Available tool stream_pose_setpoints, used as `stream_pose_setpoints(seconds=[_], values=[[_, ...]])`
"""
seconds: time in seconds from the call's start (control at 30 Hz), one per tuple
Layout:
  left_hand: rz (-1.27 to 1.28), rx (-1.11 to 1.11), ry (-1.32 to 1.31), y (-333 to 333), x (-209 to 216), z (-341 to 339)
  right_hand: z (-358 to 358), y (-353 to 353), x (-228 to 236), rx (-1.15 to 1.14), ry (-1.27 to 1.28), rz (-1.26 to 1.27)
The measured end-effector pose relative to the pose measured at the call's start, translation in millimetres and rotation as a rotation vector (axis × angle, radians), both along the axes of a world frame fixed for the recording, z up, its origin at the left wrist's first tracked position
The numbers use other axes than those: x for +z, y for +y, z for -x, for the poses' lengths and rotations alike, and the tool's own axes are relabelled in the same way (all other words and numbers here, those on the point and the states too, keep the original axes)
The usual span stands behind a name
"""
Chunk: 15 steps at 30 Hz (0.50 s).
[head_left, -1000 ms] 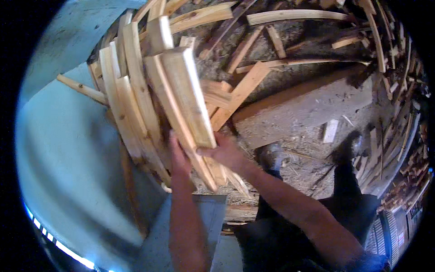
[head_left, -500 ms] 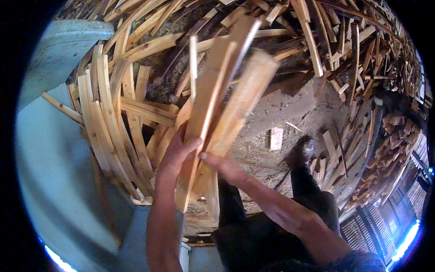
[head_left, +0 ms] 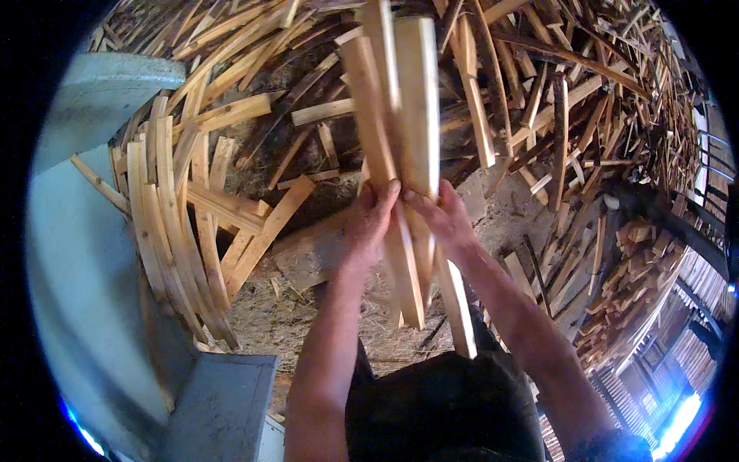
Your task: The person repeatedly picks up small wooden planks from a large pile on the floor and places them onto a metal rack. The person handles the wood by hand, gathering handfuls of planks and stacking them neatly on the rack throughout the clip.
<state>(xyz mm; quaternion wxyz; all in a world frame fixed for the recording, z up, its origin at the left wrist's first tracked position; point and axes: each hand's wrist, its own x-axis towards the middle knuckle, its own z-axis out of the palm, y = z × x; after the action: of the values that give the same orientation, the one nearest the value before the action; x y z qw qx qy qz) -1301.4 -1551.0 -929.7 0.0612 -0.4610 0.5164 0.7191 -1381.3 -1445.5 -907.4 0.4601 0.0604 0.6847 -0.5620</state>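
Several long pale wooden planks (head_left: 420,108) are held in a loose upright bundle in front of me. My left hand (head_left: 374,217) is closed round the bundle's left side, its thumb lying on the wood. Gripping the right side is my right hand (head_left: 446,221), its thumb close to the left one. The planks fan apart slightly above and below the hands. One narrow plank (head_left: 456,304) reaches lowest, over my lap. Most fingers are hidden behind the wood.
Loose planks lean in a row (head_left: 165,208) against a pale blue wall (head_left: 69,254) at left. A grey box-like block (head_left: 223,408) stands near it. Tangled offcuts (head_left: 570,100) cover the far side and right. Short cut pieces (head_left: 635,269) are heaped at far right.
Both hands and the planks have moved right and up, away from the leaning row. The bundle has turned from a rightward slant to nearly upright, its planks closer together. The view has shifted too.
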Motion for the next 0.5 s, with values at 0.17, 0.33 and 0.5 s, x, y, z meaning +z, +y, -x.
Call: stream_pose_setpoints(seconds=[0.17,0.33,0.5], values=[[0.372,-0.186,-0.173,1.6,-49.1,-50.9,-15.5,9.0,-65.9,0.100,0.264,0.074],[1.267,-0.417,-0.218,37.0,-67.5,-81.7,-16.7,31.5,-83.8,0.102,0.047,0.117],[0.666,-0.288,-0.436,49.0,-23.3,-39.7,-17.1,24.6,-83.1,-0.063,-0.062,0.253]])
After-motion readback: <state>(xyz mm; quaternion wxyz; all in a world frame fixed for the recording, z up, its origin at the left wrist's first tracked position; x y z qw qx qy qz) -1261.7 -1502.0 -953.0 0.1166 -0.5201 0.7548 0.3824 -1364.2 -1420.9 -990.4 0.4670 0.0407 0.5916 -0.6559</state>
